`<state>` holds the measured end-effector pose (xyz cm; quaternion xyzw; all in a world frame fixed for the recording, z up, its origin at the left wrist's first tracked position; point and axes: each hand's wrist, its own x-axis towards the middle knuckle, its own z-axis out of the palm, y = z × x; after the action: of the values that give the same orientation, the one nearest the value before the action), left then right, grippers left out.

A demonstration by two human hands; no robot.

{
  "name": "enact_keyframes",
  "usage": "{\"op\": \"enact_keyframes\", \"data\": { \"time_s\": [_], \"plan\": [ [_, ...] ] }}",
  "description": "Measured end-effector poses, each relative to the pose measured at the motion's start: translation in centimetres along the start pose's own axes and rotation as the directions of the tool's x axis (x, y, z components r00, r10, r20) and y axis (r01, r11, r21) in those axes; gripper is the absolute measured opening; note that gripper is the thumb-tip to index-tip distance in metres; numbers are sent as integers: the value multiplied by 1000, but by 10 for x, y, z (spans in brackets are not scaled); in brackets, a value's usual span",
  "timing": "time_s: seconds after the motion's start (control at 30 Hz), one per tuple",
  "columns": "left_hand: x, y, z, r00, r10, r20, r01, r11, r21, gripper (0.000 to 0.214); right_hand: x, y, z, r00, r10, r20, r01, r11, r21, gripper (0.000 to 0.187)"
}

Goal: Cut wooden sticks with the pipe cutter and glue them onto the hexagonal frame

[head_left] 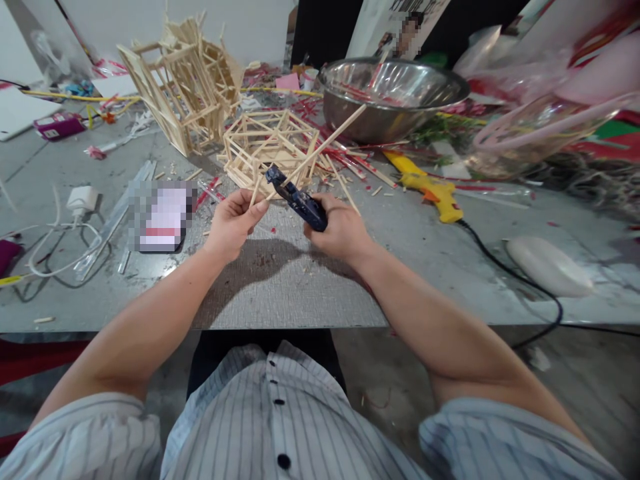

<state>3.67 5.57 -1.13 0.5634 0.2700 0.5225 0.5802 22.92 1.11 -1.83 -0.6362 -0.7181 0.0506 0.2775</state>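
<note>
Between the fingers of my left hand (pixel 237 223) is the lower end of a thin wooden stick (pixel 327 141), which slants up to the right; a short piece of stick also shows at the fingertips. My right hand (pixel 341 227) is wrapped round a dark blue hand cutter (pixel 297 200), whose head lies against the long stick near my left fingertips. Whether its jaws are closed on the wood I cannot tell. Just beyond both hands sits a low frame of glued wooden sticks (pixel 273 143).
A taller stick frame (pixel 193 87) stands behind on the left. A steel bowl (pixel 390 100) is at the back right, with a yellow glue gun (pixel 425 183) in front. A phone (pixel 165 217) lies left of my hands, near a white charger (pixel 83 200). A white oval object (pixel 547 265) lies at right.
</note>
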Motion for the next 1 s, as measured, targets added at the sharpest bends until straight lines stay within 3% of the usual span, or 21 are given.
{"op": "enact_keyframes", "data": {
  "time_s": [0.17,0.47,0.63,0.8,1.0],
  "plan": [
    [-2,6,2,999,-39,-34,38,999,-27,43,-1,-3,-1,1000,9,-5,-9,1000,-10,49],
    [-4,13,3,993,-113,37,116,990,-78,40,-3,-2,-4,999,-10,-36,10,1000,-15,50],
    [-4,12,2,994,-104,28,107,990,-97,41,0,0,-7,1000,20,-9,-20,998,-53,55],
    [-2,8,0,996,-75,39,78,994,-82,42,-1,1,-4,998,-51,-24,49,997,-66,53],
    [-2,8,-1,993,-108,47,111,992,-55,41,-2,-2,-6,999,-36,-2,36,998,-56,55]
  ]
}}
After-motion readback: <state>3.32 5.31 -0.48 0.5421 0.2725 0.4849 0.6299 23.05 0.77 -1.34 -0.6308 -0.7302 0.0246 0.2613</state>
